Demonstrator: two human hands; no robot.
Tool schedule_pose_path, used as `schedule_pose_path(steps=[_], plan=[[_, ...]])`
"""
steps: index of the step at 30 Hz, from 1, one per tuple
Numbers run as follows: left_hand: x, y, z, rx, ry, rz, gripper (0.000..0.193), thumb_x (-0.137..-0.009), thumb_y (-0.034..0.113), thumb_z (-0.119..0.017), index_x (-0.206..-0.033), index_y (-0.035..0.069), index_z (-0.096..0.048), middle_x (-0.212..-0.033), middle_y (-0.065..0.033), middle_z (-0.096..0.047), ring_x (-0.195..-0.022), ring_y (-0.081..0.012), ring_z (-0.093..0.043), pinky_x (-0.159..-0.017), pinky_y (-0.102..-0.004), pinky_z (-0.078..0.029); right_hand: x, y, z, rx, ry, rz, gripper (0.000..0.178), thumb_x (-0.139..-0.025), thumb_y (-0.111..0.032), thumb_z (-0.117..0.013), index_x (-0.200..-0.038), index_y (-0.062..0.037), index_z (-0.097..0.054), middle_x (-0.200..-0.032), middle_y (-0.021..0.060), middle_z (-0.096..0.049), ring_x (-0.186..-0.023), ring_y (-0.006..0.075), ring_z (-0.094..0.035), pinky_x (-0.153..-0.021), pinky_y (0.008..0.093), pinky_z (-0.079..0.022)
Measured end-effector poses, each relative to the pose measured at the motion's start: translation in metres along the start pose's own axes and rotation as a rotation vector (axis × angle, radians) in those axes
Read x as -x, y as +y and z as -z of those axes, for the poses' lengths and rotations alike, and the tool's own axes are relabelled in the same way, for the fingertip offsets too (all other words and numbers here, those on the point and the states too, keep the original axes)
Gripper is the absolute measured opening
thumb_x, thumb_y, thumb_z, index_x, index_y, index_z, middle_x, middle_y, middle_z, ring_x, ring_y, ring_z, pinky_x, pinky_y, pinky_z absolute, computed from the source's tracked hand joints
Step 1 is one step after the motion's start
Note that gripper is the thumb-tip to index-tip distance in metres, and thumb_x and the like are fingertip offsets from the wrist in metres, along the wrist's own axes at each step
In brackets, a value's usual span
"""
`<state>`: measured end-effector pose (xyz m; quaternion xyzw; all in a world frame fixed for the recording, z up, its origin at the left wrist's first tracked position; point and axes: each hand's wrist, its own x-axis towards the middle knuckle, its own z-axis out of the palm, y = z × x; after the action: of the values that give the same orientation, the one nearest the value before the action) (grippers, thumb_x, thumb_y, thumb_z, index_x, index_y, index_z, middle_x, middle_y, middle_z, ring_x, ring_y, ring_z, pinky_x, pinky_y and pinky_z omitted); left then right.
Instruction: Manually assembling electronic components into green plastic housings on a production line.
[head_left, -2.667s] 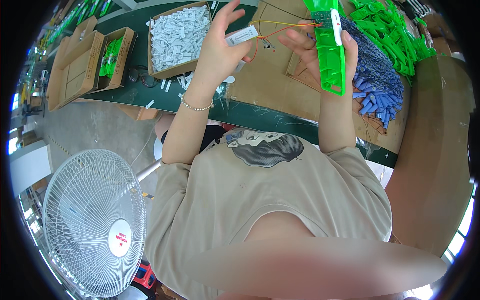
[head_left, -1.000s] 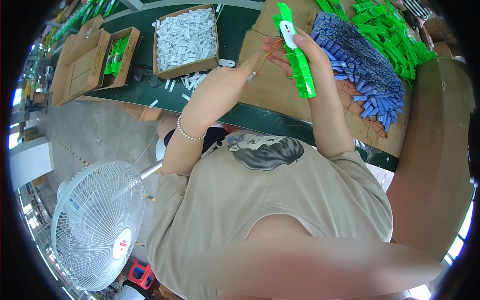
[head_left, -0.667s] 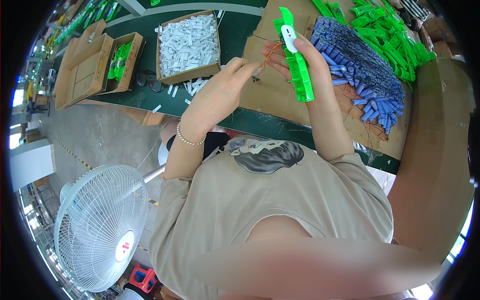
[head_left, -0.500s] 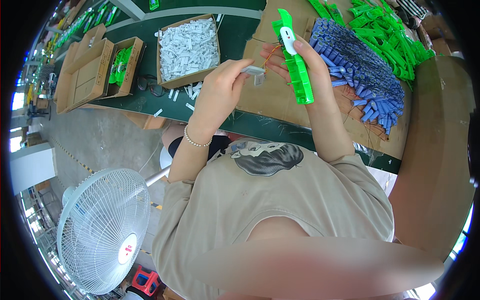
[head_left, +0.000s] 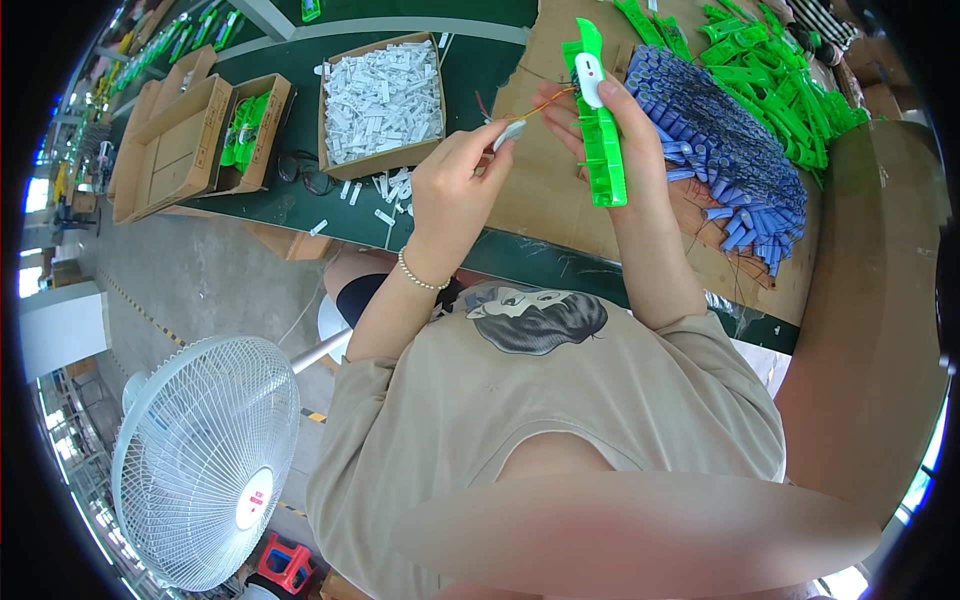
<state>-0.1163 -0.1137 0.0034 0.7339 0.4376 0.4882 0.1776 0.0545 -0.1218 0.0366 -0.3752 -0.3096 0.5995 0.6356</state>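
Note:
Upright in my right hand [head_left: 632, 125] is a long green plastic housing [head_left: 603, 150]. My thumb presses beside the white oval cover [head_left: 589, 78] on its upper part. My left hand [head_left: 462, 180], to the left, pinches a small white plastic piece [head_left: 509, 134] between thumb and fingertips. Thin orange and red wires [head_left: 549, 103] stretch from the housing to this piece. A short dark red wire end sticks up by my left fingertips. Fingers of my right hand behind the wires are partly hidden by the housing.
A cardboard box of white plastic pieces [head_left: 384, 104] stands left, with loose ones [head_left: 385, 216] beside it. Rows of blue cylindrical cells with wires [head_left: 715, 140] lie right on cardboard; green housings [head_left: 765, 75] pile behind. Dark glasses [head_left: 303, 172], open boxes [head_left: 175, 150] and a fan [head_left: 210, 460] are left.
My left hand has turned and shifted slightly right and down, tilting the white piece. The wires now stretch more sideways. The green housing has moved slightly right, still held in my right hand.

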Motion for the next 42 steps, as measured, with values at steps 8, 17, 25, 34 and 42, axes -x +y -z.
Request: schedule_pose_path(steps=[8,17,25,34,42], plan=[[-0.002,-0.005,0.001,0.087,0.088,-0.097,0.021,-0.073,-0.001,-0.069,-0.093,0.002,-0.066,-0.073,-0.0066,-0.063,-0.057,-0.0140,-0.061,-0.051,-0.0245,-0.046,-0.003,-0.002,-0.001,-0.012,0.063,0.018,0.051,-0.090,-0.027,-0.049,-0.132,0.0018,-0.040,-0.114,0.0202,-0.059,-0.097,0.0258,-0.062,-0.089,0.0341,-0.049],[0.002,-0.009,-0.010,-0.137,0.122,-0.275,0.027,-0.071,0.001,-0.073,-0.097,0.004,-0.064,-0.069,-0.0055,-0.061,-0.055,-0.0158,-0.058,-0.049,-0.0259,-0.045,0.008,-0.003,-0.008,0.088,0.001,-0.024,0.050,-0.090,-0.029,-0.047,-0.132,-0.0014,-0.042,-0.113,0.0170,-0.060,-0.098,0.0231,-0.062,-0.080,0.0295,-0.049],[-0.007,-0.008,-0.019,-0.042,0.038,-0.091,0.042,-0.068,0.007,-0.076,-0.107,0.006,-0.060,-0.080,-0.0081,-0.061,-0.071,-0.0200,-0.059,-0.062,-0.0305,-0.047,0.021,-0.020,-0.026,0.138,-0.042,-0.048,0.052,-0.090,-0.030,-0.047,-0.133,-0.0018,-0.041,-0.112,0.0158,-0.061,-0.100,0.0223,-0.063,-0.070,0.0261,-0.049],[-0.022,-0.053,-0.011,0.114,-0.290,-0.155,0.024,-0.081,0.010,-0.063,-0.104,0.004,-0.061,-0.099,-0.0123,-0.060,-0.091,-0.0291,-0.058,-0.079,-0.0354,-0.047,-0.001,-0.030,0.013,-0.021,0.041,0.128,0.051,-0.088,-0.031,-0.049,-0.128,0.0006,-0.043,-0.104,0.0182,-0.062,-0.099,0.0259,-0.062,-0.096,0.0399,-0.045],[-0.008,-0.041,-0.034,0.191,-0.476,-0.030,0.038,-0.086,0.017,-0.060,-0.120,0.003,-0.054,-0.116,-0.0138,-0.058,-0.109,-0.0272,-0.055,-0.092,-0.0336,-0.042,0.017,-0.055,0.017,0.310,-0.014,0.271,0.067,-0.084,-0.035,-0.053,-0.136,0.0043,-0.035,-0.118,0.0270,-0.055,-0.099,0.0299,-0.063,-0.063,0.0220,-0.053]])
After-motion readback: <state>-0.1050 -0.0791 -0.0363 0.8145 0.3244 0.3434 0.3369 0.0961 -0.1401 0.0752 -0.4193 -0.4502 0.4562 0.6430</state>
